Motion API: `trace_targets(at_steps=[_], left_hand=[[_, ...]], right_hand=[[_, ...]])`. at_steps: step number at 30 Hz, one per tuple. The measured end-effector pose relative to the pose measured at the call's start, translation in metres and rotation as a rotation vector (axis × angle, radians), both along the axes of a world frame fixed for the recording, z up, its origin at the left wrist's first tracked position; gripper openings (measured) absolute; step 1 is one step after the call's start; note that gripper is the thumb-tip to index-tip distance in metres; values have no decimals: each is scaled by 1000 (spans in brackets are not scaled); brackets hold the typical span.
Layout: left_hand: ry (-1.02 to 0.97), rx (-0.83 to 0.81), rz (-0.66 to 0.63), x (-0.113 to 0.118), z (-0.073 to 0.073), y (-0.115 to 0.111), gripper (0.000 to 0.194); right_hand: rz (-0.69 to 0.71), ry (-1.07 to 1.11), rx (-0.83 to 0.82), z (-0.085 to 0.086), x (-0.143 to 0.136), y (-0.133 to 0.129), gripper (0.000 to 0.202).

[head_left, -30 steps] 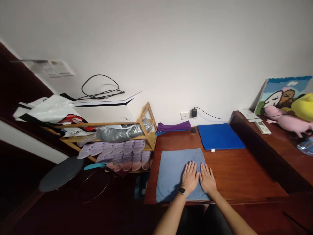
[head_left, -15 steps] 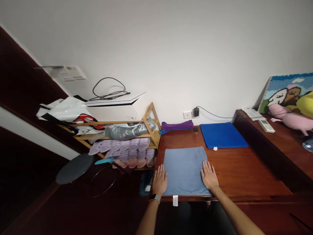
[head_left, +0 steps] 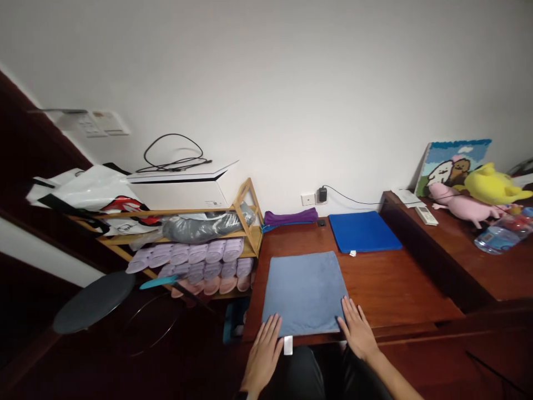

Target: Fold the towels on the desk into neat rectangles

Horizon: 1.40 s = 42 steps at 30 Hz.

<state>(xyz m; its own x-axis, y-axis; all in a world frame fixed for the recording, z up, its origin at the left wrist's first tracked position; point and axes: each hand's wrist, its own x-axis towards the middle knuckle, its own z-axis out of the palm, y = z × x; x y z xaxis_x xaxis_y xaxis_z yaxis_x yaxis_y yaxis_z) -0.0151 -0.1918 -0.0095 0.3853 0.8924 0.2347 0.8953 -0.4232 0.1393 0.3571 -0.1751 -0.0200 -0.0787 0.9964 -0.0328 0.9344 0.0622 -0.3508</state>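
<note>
A grey-blue folded cloth point(head_left: 306, 291) lies flat and square near the front edge of the wooden table point(head_left: 370, 283). A white tag point(head_left: 288, 345) hangs from its near edge. My left hand point(head_left: 264, 353) is at its near left corner, fingers stretched out, with the fingertips at the cloth's edge. On the other side, my right hand point(head_left: 358, 330) rests at the near right corner, fingers spread, thumb touching the border. Neither hand grips anything. Behind, a bright blue folded cloth point(head_left: 364, 231) lies flat with a small white label.
A purple cloth bundle point(head_left: 290, 217) lies against the wall. At left stands a wooden rack point(head_left: 250, 214) with slippers point(head_left: 200, 253) and a white box point(head_left: 183, 191), near a round stool point(head_left: 94, 303). The raised right surface holds a remote point(head_left: 426, 215), plush toys point(head_left: 462, 206) and bottles point(head_left: 497, 238).
Both hands have slid toward me along the sides of the grey-blue cloth, from mid-side to its near corners. The camera view has turned slightly right.
</note>
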Motion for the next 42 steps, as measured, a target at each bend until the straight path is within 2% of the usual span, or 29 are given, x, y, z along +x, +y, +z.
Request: trace_targets(at_steps=[3, 5, 8, 12, 15, 18, 20, 24, 28, 30, 32, 34, 37, 40, 42], left_hand=[[-26, 15, 43, -20, -7, -15, 58], [-55, 63, 55, -29, -10, -16, 52], [-83, 164, 57, -33, -9, -12, 43], [-101, 212, 10, -32, 3, -9, 46], [-145, 201, -6, -31, 20, -14, 43], [-228, 198, 24, -30, 49, -15, 38], [-300, 211, 53, -26, 77, -12, 35], [-449, 238, 71, -7, 152, 6, 30], [-557, 164, 60, 19, 230, 31, 26], [-610, 108, 60, 31, 262, 38, 26], [-654, 43, 54, 41, 287, 38, 26], [-690, -34, 32, 50, 306, 34, 24], [-767, -185, -26, 62, 320, 27, 27], [-781, -357, -106, 77, 318, 37, 31], [-729, -416, -156, 91, 310, 57, 32]], right_hand=[[30, 23, 22, 12, 5, -6, 70], [144, 57, 73, 15, 10, -16, 65], [310, 100, 122, 8, 19, -32, 62], [304, 141, 202, -1, 30, -41, 55], [269, 217, 232, 12, 36, -41, 47], [196, 301, 307, 49, 46, -39, 41], [177, 363, 360, 82, 57, -37, 38], [171, 535, 430, 156, 89, -23, 33], [105, 657, 455, 228, 120, -7, 35], [62, 684, 464, 260, 134, -7, 38], [27, 701, 467, 289, 147, -15, 38], [-5, 707, 470, 310, 162, -29, 37], [-41, 713, 432, 328, 187, -54, 34], [-51, 735, 301, 329, 210, -68, 34], [-74, 766, 224, 321, 223, -62, 38]])
